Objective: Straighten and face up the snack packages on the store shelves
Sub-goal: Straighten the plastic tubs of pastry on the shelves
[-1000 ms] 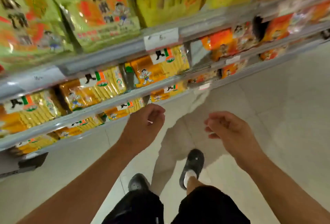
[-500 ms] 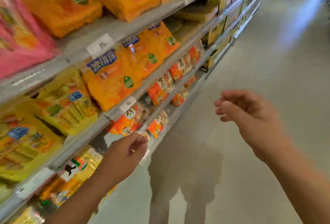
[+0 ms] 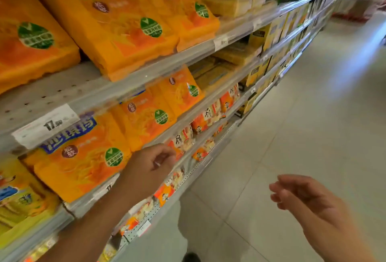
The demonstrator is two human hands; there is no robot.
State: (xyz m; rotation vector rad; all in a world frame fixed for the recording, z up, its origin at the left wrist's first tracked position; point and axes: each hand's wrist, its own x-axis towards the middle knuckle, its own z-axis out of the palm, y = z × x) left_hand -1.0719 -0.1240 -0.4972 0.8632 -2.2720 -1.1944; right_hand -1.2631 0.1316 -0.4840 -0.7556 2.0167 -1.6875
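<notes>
Here, our left hand (image 3: 149, 168) curls loose fingers (image 3: 165, 155) at the shelf edge (image 3: 211, 96), holding nothing, just beside the orange snack packages (image 3: 83, 161); our right hand (image 3: 302, 197) hangs relaxed, fingers loosely bent, over the aisle floor (image 3: 313, 115).

Pale tiled floor (image 3: 313, 136) runs beside long grey metal shelving (image 3: 69, 92), the aisle's far end seemingly daylit
</notes>
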